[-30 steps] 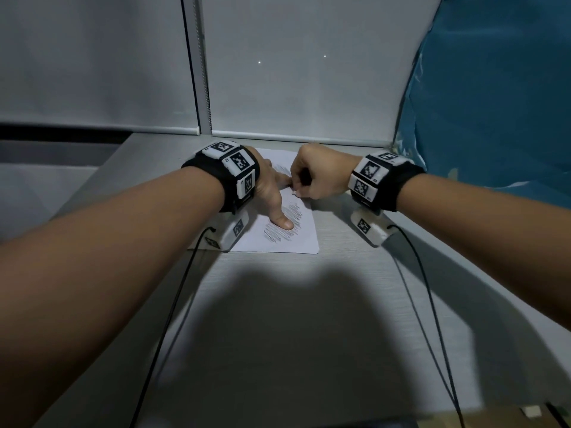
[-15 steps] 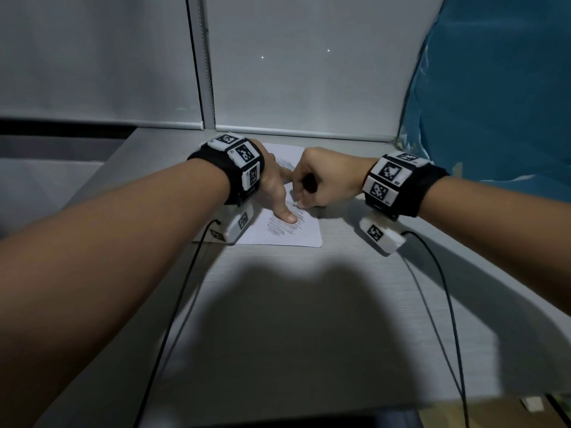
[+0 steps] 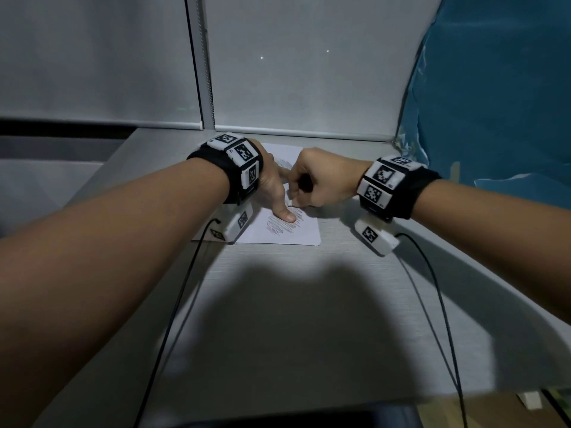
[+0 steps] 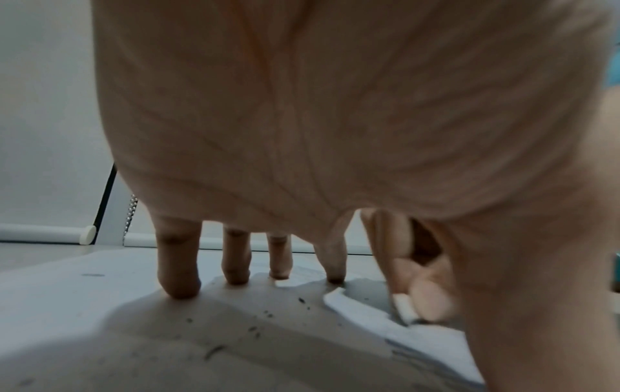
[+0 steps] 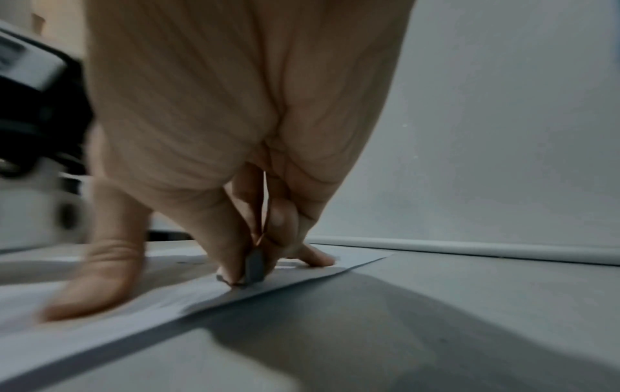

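The left hand point(image 3: 273, 188) presses the sheet of paper point(image 3: 304, 234) flat, its 4 fingers point(image 4: 178, 265) and thumb straight and spread apart. The right hand point(image 3: 321, 180) pinches a small eraser point(image 5: 254, 268) in curled fingers, its end touching the paper beside grey pencil scribbles point(image 3: 276, 228). The paper lies on the grey worktop point(image 3: 278, 319), near its far edge.

A white rectangular sheet of paper point(image 3: 304, 234) lies flat on the grey desk point(image 3: 309, 304), near its far edge. Patches of grey pencil scribble point(image 3: 276, 227) mark its middle, and dark crumbs point(image 4: 268, 315) speckle it. A small whitish block eraser point(image 4: 404, 305) stands tilted, its lower end touching the sheet near the right edge. The right hand point(image 3: 321, 177) pinches the eraser, and the left hand point(image 3: 272, 186) presses the sheet down with spread fingers.
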`<state>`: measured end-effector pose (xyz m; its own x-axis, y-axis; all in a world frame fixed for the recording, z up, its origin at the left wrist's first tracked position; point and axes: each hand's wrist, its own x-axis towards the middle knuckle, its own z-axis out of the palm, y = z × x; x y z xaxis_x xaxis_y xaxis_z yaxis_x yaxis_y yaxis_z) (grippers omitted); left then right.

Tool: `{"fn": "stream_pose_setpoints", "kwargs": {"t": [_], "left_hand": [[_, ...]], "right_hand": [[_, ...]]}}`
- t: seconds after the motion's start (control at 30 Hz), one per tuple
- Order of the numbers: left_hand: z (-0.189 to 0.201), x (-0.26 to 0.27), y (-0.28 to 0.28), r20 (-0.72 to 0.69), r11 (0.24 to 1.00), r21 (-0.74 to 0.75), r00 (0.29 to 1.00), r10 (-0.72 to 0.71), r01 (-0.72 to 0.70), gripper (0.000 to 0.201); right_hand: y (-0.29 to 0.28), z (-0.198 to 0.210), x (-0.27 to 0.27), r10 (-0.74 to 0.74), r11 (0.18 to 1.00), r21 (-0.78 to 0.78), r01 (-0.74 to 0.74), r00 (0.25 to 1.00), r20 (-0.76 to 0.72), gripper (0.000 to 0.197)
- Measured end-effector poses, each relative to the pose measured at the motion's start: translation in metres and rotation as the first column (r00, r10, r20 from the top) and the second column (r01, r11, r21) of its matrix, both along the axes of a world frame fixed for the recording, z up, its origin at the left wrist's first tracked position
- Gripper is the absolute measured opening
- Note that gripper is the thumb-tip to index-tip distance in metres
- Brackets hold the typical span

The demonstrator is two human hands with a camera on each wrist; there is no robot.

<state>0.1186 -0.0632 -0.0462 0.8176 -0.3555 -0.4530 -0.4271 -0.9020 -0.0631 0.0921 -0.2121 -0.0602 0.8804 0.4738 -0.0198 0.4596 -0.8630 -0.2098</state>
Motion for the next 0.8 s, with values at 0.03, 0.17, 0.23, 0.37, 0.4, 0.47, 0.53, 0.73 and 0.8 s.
{"fn": "stream_pose_setpoints", "kwargs": {"t": [0.03, 0.17, 0.23, 0.37, 0.4, 0.47, 0.53, 0.73, 0.8], "left_hand": [[0.000, 0.000, 0.000, 0.006, 1.000, -0.003, 1.000, 0.006, -0.006, 0.113], [0.001, -0.001, 0.000, 0.007, 1.000, -0.015, 1.000, 0.021, -0.021, 0.114], [0.001, -0.002, 0.002, -0.001, 0.999, -0.024, 1.000, 0.022, -0.022, 0.112], [0.000, -0.002, 0.002, 0.006, 0.998, -0.055, 1.000, -0.015, 0.015, 0.088], [0.000, -0.001, 0.000, 0.011, 0.999, -0.046, 1.000, -0.025, 0.026, 0.088], [-0.002, 0.000, 0.001, 0.034, 0.999, -0.022, 0.999, -0.035, 0.036, 0.100], [-0.002, 0.004, 0.002, 0.017, 1.000, -0.014, 1.000, -0.016, 0.016, 0.110], [-0.006, 0.007, 0.006, -0.077, 0.998, -0.010, 0.995, -0.057, 0.056, 0.074], [-0.005, 0.005, 0.007, -0.066, 0.996, -0.047, 0.995, -0.074, 0.071, 0.066]], "right_hand": [[0.000, 0.001, 0.005, -0.020, 1.000, -0.003, 0.020, 1.000, 0.016, 0.004], [0.005, 0.002, 0.017, -0.061, 0.998, -0.009, 0.062, 0.996, 0.064, 0.008], [0.008, -0.001, 0.011, -0.036, 0.999, -0.012, 0.037, 0.998, 0.061, 0.007], [0.007, -0.005, -0.003, 0.026, 0.999, 0.022, -0.025, 1.000, -0.007, 0.005], [0.006, -0.004, -0.002, 0.025, 0.999, 0.024, -0.024, 1.000, -0.007, 0.004], [0.004, -0.002, 0.006, -0.007, 1.000, 0.029, 0.006, 1.000, 0.018, 0.004], [0.005, -0.001, 0.013, -0.049, 0.998, 0.034, 0.048, 0.998, 0.042, 0.005], [0.014, -0.006, -0.004, 0.050, 0.998, 0.035, -0.051, 0.999, 0.022, 0.007], [0.013, -0.004, -0.006, 0.079, 0.996, 0.029, -0.079, 0.997, -0.013, 0.005]]}}
